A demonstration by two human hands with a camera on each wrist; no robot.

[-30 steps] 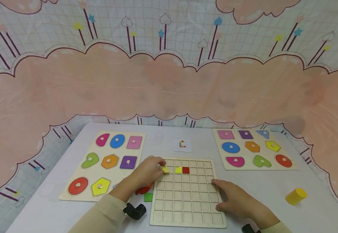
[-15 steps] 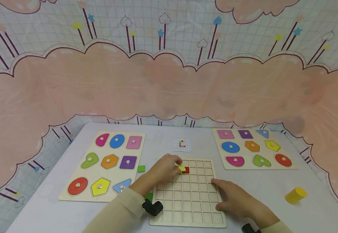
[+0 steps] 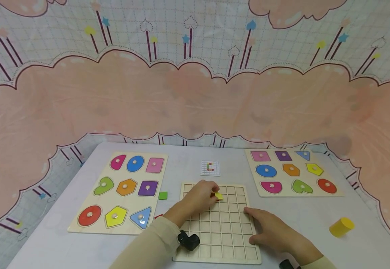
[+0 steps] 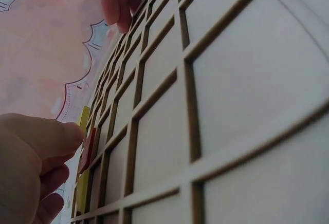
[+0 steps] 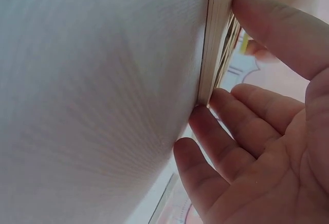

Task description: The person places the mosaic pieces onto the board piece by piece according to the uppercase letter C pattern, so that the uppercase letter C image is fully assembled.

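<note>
My left hand (image 3: pixel 199 197) pinches a small yellow tile (image 3: pixel 219 195) between thumb and fingers, above the upper rows of a wooden grid board (image 3: pixel 221 231). Seen edge-on in the left wrist view, that tile stands just over a red tile (image 4: pixel 88 152), and another yellow tile (image 4: pixel 80 193) sits beside the red one. The left hand hides both of these in the head view. My right hand (image 3: pixel 269 227) rests against the board's right edge, thumb and fingers spread apart and touching the rim. The shape of the pinched tile is hard to tell.
A small patterned card (image 3: pixel 210 168) lies beyond the board. Knobbed shape puzzles stand on the left (image 3: pixel 131 201) and right (image 3: pixel 287 186). A green tile (image 3: pixel 162 195) and part of a red piece (image 3: pixel 158 216) lie left of the board. A yellow cylinder (image 3: pixel 341 226) stands at right.
My left hand has carried the yellow tile rightward from the board's upper left edge, past the laid yellow tile, to the red tile's area. The right hand stays at the edge.
</note>
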